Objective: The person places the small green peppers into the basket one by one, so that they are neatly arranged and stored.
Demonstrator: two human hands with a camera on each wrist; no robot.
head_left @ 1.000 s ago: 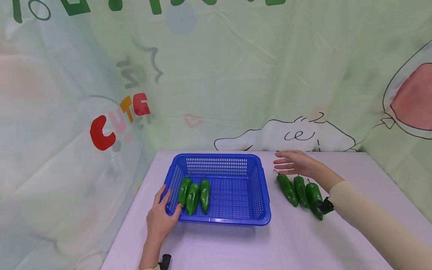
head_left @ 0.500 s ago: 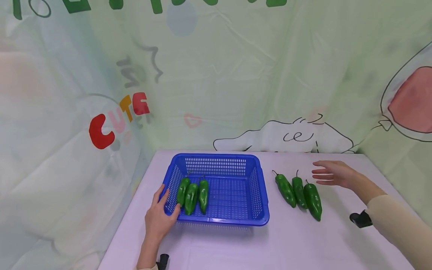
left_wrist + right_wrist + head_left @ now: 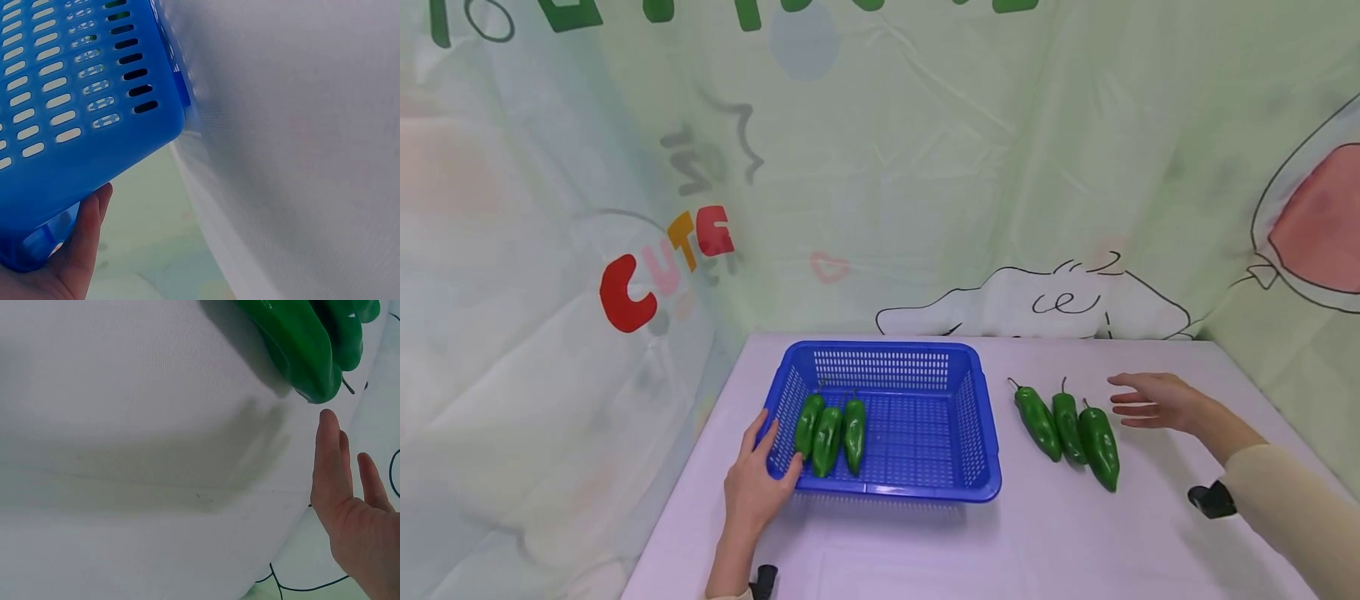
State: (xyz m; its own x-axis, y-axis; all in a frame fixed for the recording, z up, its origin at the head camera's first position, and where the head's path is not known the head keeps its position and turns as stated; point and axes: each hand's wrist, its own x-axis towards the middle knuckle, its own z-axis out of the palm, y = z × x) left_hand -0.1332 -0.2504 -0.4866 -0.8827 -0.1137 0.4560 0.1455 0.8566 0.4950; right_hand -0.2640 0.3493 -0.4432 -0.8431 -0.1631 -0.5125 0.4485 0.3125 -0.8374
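Note:
The left hand (image 3: 757,483) grips the near left corner of a blue plastic basket (image 3: 917,490), fingers along the left rim and thumb at the front rim. In the left wrist view, part of that hand (image 3: 81,250) shows against the basket's slotted wall (image 3: 94,144). Three green peppers lie side by side in the basket's left half, the middle one (image 3: 827,442) slightly nearer. To the right, three more lie on the table: a left pepper (image 3: 1037,423), a middle pepper (image 3: 1068,428) and a right pepper (image 3: 1099,448). Just beyond them hovers the right hand (image 3: 1161,403), fingers extended, holding nothing.
A pale cloth covers the table (image 3: 910,554). Printed fabric (image 3: 880,183) hangs behind it and along both sides. A black wrist camera mount (image 3: 1212,501) sticks out from the right sleeve (image 3: 1285,504).
My right hand has moved right, away from above the loose peppers, then slightly farther right and lower. The left hand stays on the basket, and the peppers lie as before.

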